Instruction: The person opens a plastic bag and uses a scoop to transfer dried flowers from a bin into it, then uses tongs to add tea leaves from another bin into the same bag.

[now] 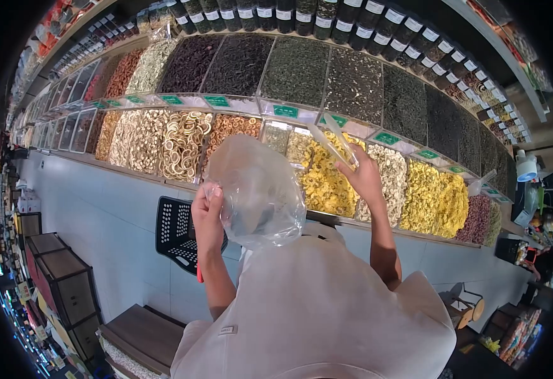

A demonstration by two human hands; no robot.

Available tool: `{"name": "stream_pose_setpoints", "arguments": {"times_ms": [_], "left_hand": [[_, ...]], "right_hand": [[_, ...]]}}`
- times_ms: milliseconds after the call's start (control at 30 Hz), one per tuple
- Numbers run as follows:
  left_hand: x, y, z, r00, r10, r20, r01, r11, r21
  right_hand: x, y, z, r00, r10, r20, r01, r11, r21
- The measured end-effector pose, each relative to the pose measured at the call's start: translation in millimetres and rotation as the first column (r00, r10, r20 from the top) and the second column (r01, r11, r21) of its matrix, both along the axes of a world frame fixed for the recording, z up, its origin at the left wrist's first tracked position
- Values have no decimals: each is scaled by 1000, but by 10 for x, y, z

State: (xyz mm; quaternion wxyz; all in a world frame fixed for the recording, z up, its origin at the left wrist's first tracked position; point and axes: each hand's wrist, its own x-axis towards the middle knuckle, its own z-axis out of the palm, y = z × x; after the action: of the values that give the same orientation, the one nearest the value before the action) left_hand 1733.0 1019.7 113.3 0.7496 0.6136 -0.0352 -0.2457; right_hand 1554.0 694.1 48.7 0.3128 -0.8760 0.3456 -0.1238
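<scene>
A clear plastic bag (260, 189) hangs puffed out from my left hand (209, 218), whose fingers pinch its edge. Clear plastic tongs (332, 144) are gripped in my right hand (361, 175), their arms pointing up and away from me. Both are over a bin of yellow dried flowers (327, 189), with the tongs across its back part. Pale dried slices (390, 180) fill the bin just right of my right hand. Behind the bag, partly covered by it, lie orange-brown dried pieces (233, 128).
Dark dried teas (295, 69) fill the upper row of bins, with labelled jars (264, 14) behind. A black perforated basket (174, 230) is below my left hand. Dried ring slices (185, 142) lie farther left. A wooden stool (469, 309) stands at the lower right, a dark bench (144, 335) at the lower left.
</scene>
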Motion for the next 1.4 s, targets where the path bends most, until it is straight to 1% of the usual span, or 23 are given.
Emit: {"name": "stream_pose_setpoints", "arguments": {"times_ms": [33,67,100,133,200,267,333,467,500,533,600,667,733,833,933,1033,1067,1133,1200,1267,1333,1367,1400], "left_hand": [[89,49,-22,998,-39,-44,36,998,-56],[170,87,-65,998,-42,-47,39,997,-62],[248,110,-126,995,-60,-81,52,994,-98],[325,122,-168,990,-83,-114,68,989,-133],[459,135,-196,982,-115,-150,97,988,-124],[584,118,-185,961,-151,-232,117,981,-154],[697,108,-196,958,-173,-228,139,978,-158],[827,80,-226,953,-213,-213,178,969,-170],[843,82,-230,955,-203,-215,168,971,-168],[857,79,-233,946,-236,-221,197,963,-185],[857,46,-209,923,-310,-229,262,940,-219],[832,34,-84,929,-289,-230,243,947,-210],[834,81,-41,925,-333,-182,278,922,-271],[891,58,-33,928,-304,-215,243,931,-271],[898,52,-113,945,-261,-196,214,949,-232],[906,91,-198,950,-251,-186,198,944,-264],[917,91,-211,949,-257,-185,203,942,-265],[904,70,-232,957,-185,-222,122,955,-270],[919,77,-218,956,-181,-230,115,955,-273],[925,70,-211,956,-172,-237,105,957,-271],[933,73,-214,957,-85,-279,18,972,-236],[994,175,-374,955,-156,-253,82,956,-283],[1001,174,-344,954,-162,-254,88,956,-280]], "right_hand": [[100,-6,-26,1000,7,27,-5,996,-92],[195,6,-37,998,14,56,-4,983,-183],[293,58,74,1000,-19,4,19,981,-191],[363,87,91,1000,-31,3,31,980,-195],[440,150,120,998,-70,-2,68,970,-234],[478,257,183,993,-115,-19,108,966,-236],[512,337,231,983,-158,-89,141,974,-178],[462,479,251,982,-167,-92,151,975,-162],[456,517,305,975,-206,-80,197,975,-104],[442,541,346,967,-245,-70,242,969,-47],[385,554,363,971,-235,-47,233,972,-36],[336,546,376,957,-288,-36,288,958,-8],[327,524,346,953,-303,-14,302,953,-9],[368,503,280,962,-272,11,272,962,15],[452,493,297,981,-192,-22,191,981,-40],[485,511,300,978,-204,-33,204,979,-10],[472,460,213,981,-194,-22,193,981,-33],[459,419,240,979,-205,-16,204,977,-62],[468,429,297,978,-199,-65,191,976,-106],[469,446,343,976,-214,-39,207,969,-138],[467,433,363,965,-247,-87,234,962,-140],[462,419,358,962,-251,-107,235,962,-137],[460,402,349,960,-257,-108,242,961,-135]]}}
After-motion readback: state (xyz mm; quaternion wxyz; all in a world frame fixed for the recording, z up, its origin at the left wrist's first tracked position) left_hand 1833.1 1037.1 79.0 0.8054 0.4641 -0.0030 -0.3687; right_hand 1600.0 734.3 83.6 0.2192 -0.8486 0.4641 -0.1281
